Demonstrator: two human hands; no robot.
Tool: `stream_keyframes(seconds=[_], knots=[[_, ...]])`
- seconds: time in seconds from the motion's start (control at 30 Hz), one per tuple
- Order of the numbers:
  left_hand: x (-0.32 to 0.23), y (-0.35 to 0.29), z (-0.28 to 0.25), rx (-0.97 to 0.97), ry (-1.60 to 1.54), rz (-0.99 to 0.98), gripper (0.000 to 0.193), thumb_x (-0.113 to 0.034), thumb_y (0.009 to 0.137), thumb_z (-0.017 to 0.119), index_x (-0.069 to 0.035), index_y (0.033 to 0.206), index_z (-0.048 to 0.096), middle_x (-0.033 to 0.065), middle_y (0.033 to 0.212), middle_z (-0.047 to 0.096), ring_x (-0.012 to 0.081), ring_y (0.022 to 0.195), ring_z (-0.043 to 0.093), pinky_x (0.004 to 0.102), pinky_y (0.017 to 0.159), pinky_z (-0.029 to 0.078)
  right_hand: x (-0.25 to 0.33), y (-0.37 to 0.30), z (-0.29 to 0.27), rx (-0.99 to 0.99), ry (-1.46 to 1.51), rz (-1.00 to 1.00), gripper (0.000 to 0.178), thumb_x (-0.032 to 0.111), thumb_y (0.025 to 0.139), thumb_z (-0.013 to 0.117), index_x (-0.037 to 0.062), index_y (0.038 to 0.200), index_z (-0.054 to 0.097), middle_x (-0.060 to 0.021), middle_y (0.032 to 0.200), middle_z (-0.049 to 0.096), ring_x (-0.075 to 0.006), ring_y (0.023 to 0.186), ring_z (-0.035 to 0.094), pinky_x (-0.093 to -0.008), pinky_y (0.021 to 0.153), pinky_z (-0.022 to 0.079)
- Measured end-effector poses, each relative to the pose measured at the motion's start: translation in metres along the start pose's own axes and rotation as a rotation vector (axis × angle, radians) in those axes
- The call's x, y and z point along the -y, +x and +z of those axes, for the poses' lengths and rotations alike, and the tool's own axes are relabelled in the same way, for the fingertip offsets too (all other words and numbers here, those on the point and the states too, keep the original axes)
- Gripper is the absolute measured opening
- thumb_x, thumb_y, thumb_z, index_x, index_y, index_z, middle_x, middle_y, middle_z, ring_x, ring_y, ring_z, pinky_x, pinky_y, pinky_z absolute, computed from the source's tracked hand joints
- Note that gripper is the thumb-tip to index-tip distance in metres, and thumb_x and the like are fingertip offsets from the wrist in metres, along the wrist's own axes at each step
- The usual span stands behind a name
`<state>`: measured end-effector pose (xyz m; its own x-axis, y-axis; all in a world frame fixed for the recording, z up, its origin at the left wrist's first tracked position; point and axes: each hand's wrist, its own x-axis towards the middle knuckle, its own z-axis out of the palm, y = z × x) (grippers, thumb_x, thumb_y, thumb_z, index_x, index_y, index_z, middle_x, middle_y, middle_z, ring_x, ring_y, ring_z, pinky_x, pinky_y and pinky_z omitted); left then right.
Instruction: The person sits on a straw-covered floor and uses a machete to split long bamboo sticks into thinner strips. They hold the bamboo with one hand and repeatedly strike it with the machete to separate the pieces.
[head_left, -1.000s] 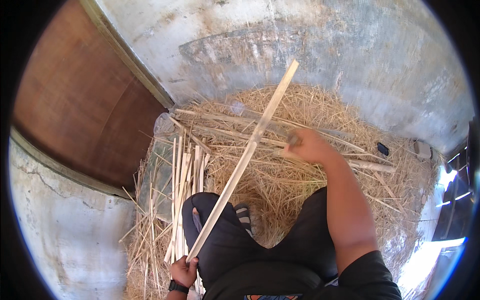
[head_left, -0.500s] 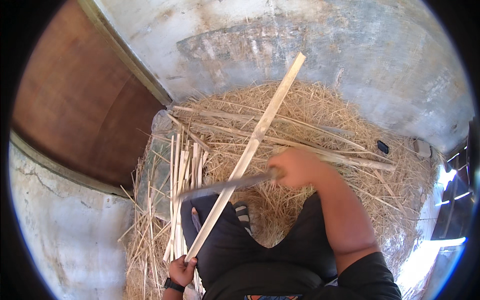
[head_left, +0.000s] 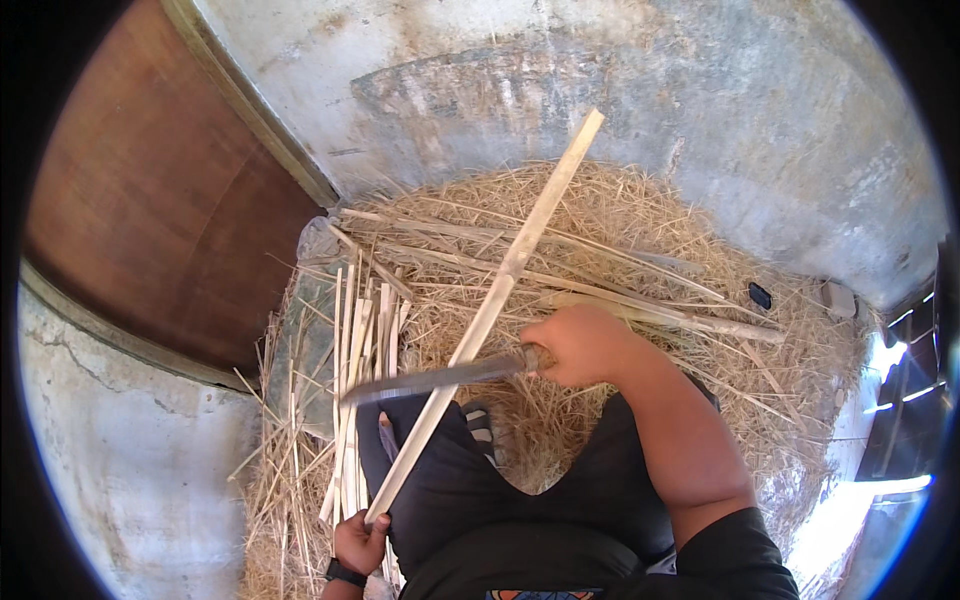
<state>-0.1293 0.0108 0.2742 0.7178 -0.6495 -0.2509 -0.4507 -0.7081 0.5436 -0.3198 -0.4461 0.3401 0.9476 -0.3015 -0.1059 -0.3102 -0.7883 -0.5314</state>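
A long, pale bamboo strip (head_left: 513, 262) slants from my left thigh up toward the wall, with a darker node near its middle. My left hand (head_left: 361, 543) is closed round its lower end, thumb on top. In my right hand (head_left: 580, 343) is the handle of a machete (head_left: 440, 379), gripped in a fist. Its long grey blade points left and lies across the strip above my left knee; whether the edge touches the strip I cannot tell. The blade's tip reaches over a bundle of split bamboo strips (head_left: 362, 330) beside my left leg.
Straw and shavings (head_left: 620, 200) cover the floor. Several longer bamboo pieces (head_left: 690, 318) lie across them ahead of me. A small black object (head_left: 760, 295) and a brownish block (head_left: 838, 299) are by the right wall. A brown door panel (head_left: 170, 200) stands at the left.
The machete has shifted slightly left and down, and its blade is less blurred. The strip's far end has moved a little left. My left hand keeps its hold.
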Motion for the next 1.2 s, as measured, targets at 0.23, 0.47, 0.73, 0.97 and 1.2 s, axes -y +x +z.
stream_keyframes(seconds=[0.23, 0.47, 0.73, 0.97, 1.2], knots=[[-0.022, -0.001, -0.010, -0.013, 0.321, 0.069, 0.058, -0.055, 0.092, 0.062, 0.002, 0.089, 0.070, 0.0208, 0.063, 0.065, 0.0414, 0.063, 0.066, 0.0480, 0.058, 0.052, -0.066, 0.002, -0.026, -0.256, 0.123, 0.439, 0.035, 0.032, 0.083, 0.075, 0.0040, 0.103, 0.068, -0.0165, 0.091, 0.070, -0.0333, 0.086, 0.068, -0.0419, 0.077, 0.053], [-0.029, -0.002, -0.012, 0.000, 0.405, 0.110, 0.044, -0.044, 0.092, 0.066, -0.001, 0.086, 0.069, 0.0198, 0.064, 0.064, 0.0406, 0.063, 0.065, 0.0483, 0.057, 0.051, -0.031, -0.005, -0.006, -0.042, 0.079, 0.062, 0.044, 0.036, 0.081, 0.078, 0.0043, 0.109, 0.068, -0.0162, 0.089, 0.070, -0.0330, 0.085, 0.068, -0.0411, 0.078, 0.052], [-0.016, -0.002, -0.001, -0.124, 0.389, 0.200, 0.042, -0.042, 0.091, 0.069, 0.000, 0.088, 0.069, 0.0184, 0.063, 0.065, 0.0392, 0.059, 0.065, 0.0467, 0.055, 0.052, -0.068, -0.001, -0.024, -0.231, 0.221, 0.402, 0.045, 0.038, 0.083, 0.078, 0.0036, 0.111, 0.066, -0.0169, 0.095, 0.070, -0.0299, 0.092, 0.068, -0.0422, 0.080, 0.053], [-0.014, -0.001, 0.000, -0.112, 0.346, 0.209, 0.042, -0.042, 0.092, 0.068, -0.002, 0.083, 0.067, 0.0172, 0.060, 0.063, 0.0385, 0.058, 0.064, 0.0471, 0.054, 0.051, -0.035, -0.003, -0.004, -0.022, 0.135, 0.084, 0.041, 0.037, 0.083, 0.077, 0.0068, 0.110, 0.067, -0.0143, 0.091, 0.070, -0.0295, 0.088, 0.068, -0.0428, 0.078, 0.053], [-0.010, -0.003, 0.004, -0.184, 0.367, 0.219, 0.043, -0.043, 0.091, 0.069, -0.003, 0.079, 0.066, 0.0165, 0.058, 0.061, 0.0390, 0.056, 0.063, 0.0474, 0.053, 0.050, -0.024, -0.002, -0.012, 0.042, 0.141, 0.087, 0.044, 0.037, 0.083, 0.077, 0.0054, 0.111, 0.067, -0.0140, 0.096, 0.071, -0.0283, 0.090, 0.068, -0.0426, 0.080, 0.051]])
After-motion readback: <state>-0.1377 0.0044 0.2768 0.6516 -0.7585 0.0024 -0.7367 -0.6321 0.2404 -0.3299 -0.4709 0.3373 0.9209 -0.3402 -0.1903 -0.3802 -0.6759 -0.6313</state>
